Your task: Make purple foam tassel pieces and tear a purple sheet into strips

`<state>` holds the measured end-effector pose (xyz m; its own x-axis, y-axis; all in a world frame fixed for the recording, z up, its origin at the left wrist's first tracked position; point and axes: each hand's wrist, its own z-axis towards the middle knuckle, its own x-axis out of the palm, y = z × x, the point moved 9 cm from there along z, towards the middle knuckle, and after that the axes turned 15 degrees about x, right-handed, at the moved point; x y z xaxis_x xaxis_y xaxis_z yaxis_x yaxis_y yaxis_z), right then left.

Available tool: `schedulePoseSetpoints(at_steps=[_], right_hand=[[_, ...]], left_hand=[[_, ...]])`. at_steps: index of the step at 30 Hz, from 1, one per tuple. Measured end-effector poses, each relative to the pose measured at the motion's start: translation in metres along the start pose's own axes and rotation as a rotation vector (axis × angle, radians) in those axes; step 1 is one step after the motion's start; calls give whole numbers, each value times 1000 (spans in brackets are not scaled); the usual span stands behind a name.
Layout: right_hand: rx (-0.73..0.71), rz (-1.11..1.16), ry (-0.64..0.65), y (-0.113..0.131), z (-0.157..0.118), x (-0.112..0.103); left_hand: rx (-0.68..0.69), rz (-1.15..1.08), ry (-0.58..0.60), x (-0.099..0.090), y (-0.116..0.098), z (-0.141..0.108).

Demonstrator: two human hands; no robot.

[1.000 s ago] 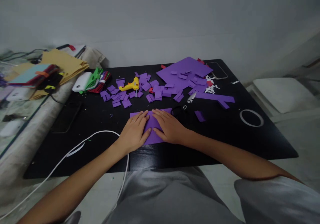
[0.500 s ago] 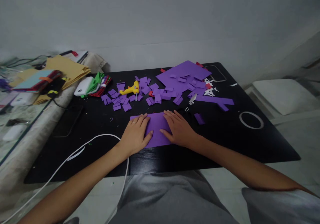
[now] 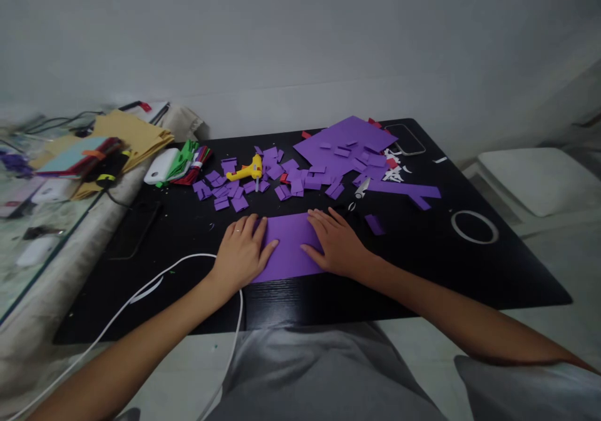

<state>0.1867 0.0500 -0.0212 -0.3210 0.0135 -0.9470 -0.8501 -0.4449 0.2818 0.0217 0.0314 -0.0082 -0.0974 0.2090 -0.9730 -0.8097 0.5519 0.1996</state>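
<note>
A rectangular purple sheet (image 3: 290,245), paper or foam, lies flat near the front of the black table. My left hand (image 3: 243,249) rests on its left end with the fingers stretched out and the thumb apart. On the right end lies my right hand (image 3: 335,244), palm down, fingers also extended. Both hands press on the sheet without gripping it. Beyond them are many small folded purple pieces (image 3: 239,203) in a loose pile, with a yellow glue gun (image 3: 245,170) among them. Scissors (image 3: 362,188) lie just past my right hand.
A large purple sheet (image 3: 323,139) is at the back, with white scraps (image 3: 393,171) beside it. A forked purple strip (image 3: 404,189) and a white ring (image 3: 474,227) lie at right. On the left, a white cable (image 3: 154,278) crosses the black table (image 3: 300,305) near a dark phone (image 3: 133,230).
My left hand has slid left along the purple sheet, uncovering more of its middle. My right hand stays in place. The view has shifted slightly.
</note>
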Motion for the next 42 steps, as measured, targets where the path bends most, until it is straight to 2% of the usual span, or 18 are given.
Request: schedulePoseSetpoints(at_steps=[4,7,12,16,20,22,24,26,29,30,33,35,38,42], right_hand=[[-3,-6,-3,0,0,1],[-8,-7,-2,0,0,1],[-2,-2,0,-1,-1,3],[-9,0,-11,-1,-1,3],[-21,-12,-13,0,-1,3],[-24,-18,-12,-1,0,3],[-26,-22,-11,-1,0,3],[-28,-25,-7,0,0,3],[-26,-23,6,0,1,1],[-25,-23,12,0,2,0],[-21,-25,31,0,4,-4],[-24,-27,41,1,7,-7],[-31,-39,41,6,18,-11],[23,-49,84,18,46,-6]], left_hand=[[-39,34,15,-2,23,-20],[-53,30,26,-3,32,-29],[-79,8,32,3,41,-35],[-128,-69,8,4,63,-36],[-312,-167,-105,-15,103,-30],[-442,-148,-87,-22,121,-25],[-513,-78,-23,-27,131,-17],[-476,-47,-55,-33,128,-4],[-325,-104,-154,-36,107,15],[-300,-142,-141,-32,99,20],[-275,-241,44,-7,72,29],[-242,-254,118,4,53,33],[-184,-340,132,16,33,38],[-214,-428,119,24,33,35]])
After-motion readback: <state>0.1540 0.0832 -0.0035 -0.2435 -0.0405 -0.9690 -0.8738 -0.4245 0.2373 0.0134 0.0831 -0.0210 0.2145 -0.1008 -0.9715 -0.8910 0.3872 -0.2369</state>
